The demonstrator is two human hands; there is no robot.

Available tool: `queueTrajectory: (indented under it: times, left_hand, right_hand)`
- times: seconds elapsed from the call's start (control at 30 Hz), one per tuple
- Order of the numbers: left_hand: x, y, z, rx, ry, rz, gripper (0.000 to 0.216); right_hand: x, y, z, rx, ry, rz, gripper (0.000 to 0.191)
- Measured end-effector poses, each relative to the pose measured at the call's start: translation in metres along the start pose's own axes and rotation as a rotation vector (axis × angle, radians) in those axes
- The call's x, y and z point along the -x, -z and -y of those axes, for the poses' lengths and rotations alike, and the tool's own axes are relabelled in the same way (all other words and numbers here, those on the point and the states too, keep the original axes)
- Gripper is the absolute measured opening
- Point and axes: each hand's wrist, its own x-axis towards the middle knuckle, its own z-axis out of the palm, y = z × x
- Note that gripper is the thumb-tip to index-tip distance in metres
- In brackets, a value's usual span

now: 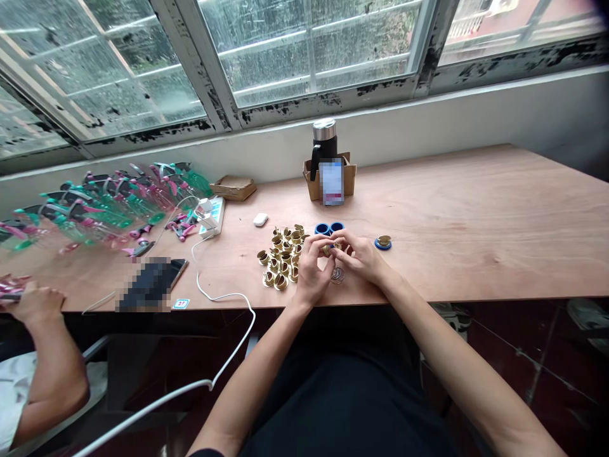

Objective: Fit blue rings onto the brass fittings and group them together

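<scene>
My left hand and my right hand meet over the front part of the table, fingers of both pinched around a small gold metal fitting. A bit of blue shows between the fingertips; the fingers hide most of the fitting. Left of my left hand lies a loose cluster of gold metal fittings, round-based with upright parts. Just beyond my fingers sit two blue round cups side by side. Several thin silver rings lie beneath my hands. To the right, one gold fitting rests on a blue disc.
Behind stands a cardboard box with a black flask and a phone. Leftward are a white earbud case, a power strip, a white cable, a dark tablet-like device, spray bottles and another person's hand.
</scene>
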Motion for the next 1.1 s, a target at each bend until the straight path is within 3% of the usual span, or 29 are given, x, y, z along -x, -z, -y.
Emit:
queueTrajectory:
  times: [0.67, 0.9, 1.1]
  left_hand:
    - [0.001, 0.0, -0.001, 0.06, 0.002, 0.02, 0.036]
    - [0.004, -0.003, 0.006, 0.255, 0.179, 0.034, 0.048]
    - [0.001, 0.001, 0.002, 0.367, 0.394, 0.067, 0.032]
  right_hand:
    - [-0.001, 0.002, 0.004, -0.039, 0.042, -0.06, 0.029]
    - [0.0, 0.003, 0.007, 0.04, 0.09, -0.154, 0.028]
    - [0.0, 0.004, 0.008, 0.049, 0.113, -0.223, 0.026]
